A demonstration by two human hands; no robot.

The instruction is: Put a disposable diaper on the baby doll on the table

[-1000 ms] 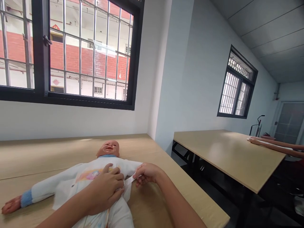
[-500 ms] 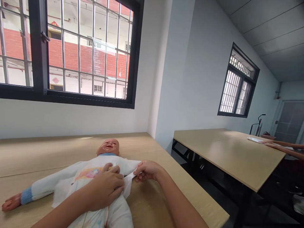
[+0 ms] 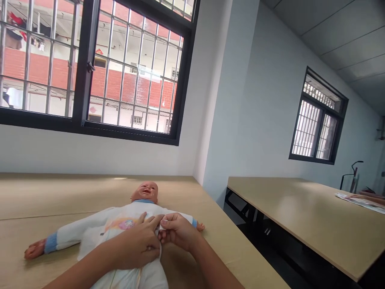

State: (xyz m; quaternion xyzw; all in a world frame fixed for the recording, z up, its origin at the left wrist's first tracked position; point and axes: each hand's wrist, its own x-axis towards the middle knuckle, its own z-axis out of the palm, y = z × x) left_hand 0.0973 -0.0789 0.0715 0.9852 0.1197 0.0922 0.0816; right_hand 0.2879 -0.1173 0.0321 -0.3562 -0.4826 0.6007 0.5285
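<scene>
A baby doll (image 3: 144,193) in a white one-piece suit with blue cuffs lies on its back on the table, arms spread. Thin white material (image 3: 87,243) is laid across its belly and sticks out on the left. My left hand (image 3: 140,243) rests palm down on the doll's front, fingers spread and partly bent, touching the suit and this material. Beside it, at the doll's right-hand side in view, my right hand (image 3: 177,232) pinches a small white tab (image 3: 163,227) between thumb and fingers. My hands and forearms cover the doll's middle.
The light wood table (image 3: 216,224) ends along a slanted right edge, with a gap before a second table (image 3: 288,208). At that table's far right, another person's arm (image 3: 368,197) lies over a white sheet (image 3: 356,201). A barred window (image 3: 135,72) is ahead.
My right hand has drawn the white tab leftward, close against my left hand, uncovering the doll's cuff and hand. My left hand stays on the doll's front. The view has turned left.
</scene>
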